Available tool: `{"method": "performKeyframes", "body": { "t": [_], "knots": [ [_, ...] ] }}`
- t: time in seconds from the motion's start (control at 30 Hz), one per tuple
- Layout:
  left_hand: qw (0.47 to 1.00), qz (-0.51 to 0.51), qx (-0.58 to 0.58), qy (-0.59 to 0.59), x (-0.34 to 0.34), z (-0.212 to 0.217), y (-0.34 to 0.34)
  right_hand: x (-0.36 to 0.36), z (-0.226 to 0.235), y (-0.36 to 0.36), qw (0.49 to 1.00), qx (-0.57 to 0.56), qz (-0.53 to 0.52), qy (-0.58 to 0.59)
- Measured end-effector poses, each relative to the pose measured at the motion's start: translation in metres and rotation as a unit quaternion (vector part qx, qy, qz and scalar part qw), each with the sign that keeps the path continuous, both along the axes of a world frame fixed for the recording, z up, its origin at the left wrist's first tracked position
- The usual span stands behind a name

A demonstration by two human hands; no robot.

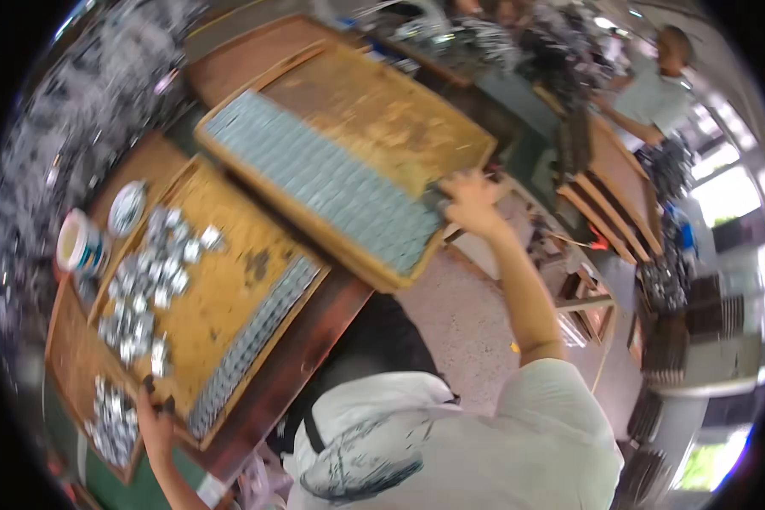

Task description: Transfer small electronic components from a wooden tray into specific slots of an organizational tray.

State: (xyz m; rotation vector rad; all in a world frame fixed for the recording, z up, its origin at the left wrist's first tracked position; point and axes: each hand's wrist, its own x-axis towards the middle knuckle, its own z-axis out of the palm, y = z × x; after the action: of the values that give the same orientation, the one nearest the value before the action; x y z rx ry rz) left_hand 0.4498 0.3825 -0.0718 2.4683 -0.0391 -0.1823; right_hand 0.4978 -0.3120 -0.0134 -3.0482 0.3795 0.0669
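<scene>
My right hand [473, 204] is at the right end of the upper wooden tray [357, 81]. Its fingers are bent around something small and dark by the end of the neat rows of grey metal pieces [323, 178]; what it is stays unclear. Those rows fill the tray's near side. My left hand [155, 425] is at the near left edge of the lower yellow tray [229, 255], fingers apart and dark at the tips. That tray holds loose shiny metal pieces [144, 289] on its left and a strip of lined-up pieces [251, 344] along its right edge.
A white tub [81, 242] and a round container [127, 208] stand left of the lower tray. Another wooden tray [68, 340] with shiny pieces lies at lower left. Stacked trays [608, 200] stand at right, with a person [654, 93] behind them. Shiny parts are heaped at far left.
</scene>
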Motion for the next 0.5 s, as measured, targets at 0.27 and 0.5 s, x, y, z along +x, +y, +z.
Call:
{"method": "performKeyframes", "body": {
  "t": [0.27, 0.5],
  "knots": [
    [0.952, 0.107, 0.282, -0.051, 0.073, -0.083, 0.003, 0.000, 0.005, 0.012, 0.987, 0.138, -0.021, -0.085],
    [0.969, 0.192, 0.155, -0.029, 0.041, -0.073, -0.007, -0.007, 0.020, 0.057, 0.895, 0.336, -0.024, -0.291]
  ]
}}
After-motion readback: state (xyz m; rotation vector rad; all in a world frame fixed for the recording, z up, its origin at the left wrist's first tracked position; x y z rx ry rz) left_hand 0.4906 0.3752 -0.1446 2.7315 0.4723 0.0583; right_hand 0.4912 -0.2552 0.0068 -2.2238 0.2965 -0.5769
